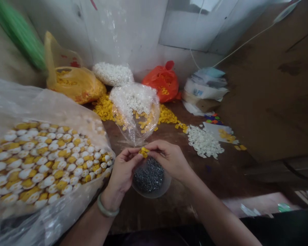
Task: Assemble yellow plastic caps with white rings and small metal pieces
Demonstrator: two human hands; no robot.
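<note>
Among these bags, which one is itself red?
The red bag near the wall, right of the yellow bag, which has only small red marks. The big left bag, middle bag and white-filled back bag look clear.

bowl [167, 183] on tabletop [174, 210], bits [149, 176] in it — sack [41, 99] to left, loose pile [204, 141] right and farther back, bag [135, 131] straight behind.

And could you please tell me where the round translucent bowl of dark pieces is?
In the head view, the round bowl sits just below centre on the brown table, between the left hand and right hand.
</note>
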